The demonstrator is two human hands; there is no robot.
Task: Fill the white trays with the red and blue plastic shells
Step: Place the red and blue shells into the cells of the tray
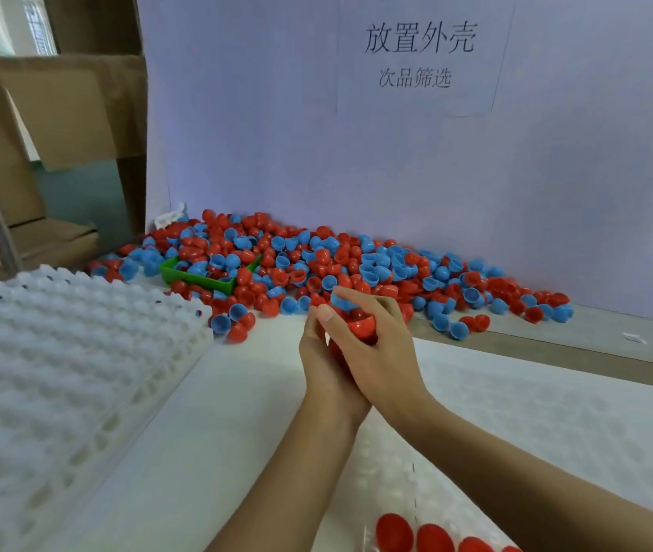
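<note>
White table [237, 392] carries a shell pile [316, 260], a tray [555, 432] barely filled, while left hand [326, 364] and right hand [372, 344] each hold shells in a curled grip.

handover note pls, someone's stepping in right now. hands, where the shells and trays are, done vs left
Left hand: cupped round red shells, pressed against the right.
Right hand: grips a red shell, with a blue shell at its fingertips.
Loose pile of shells lies along the white back board, partly burying a green scoop.
Working tray in front: a few placed red shells at its near edge, the rest of what shows unfilled.
Stack of trays at left holds no shells that I can see.
Left: nearly the whole tray, then the stack.
</note>
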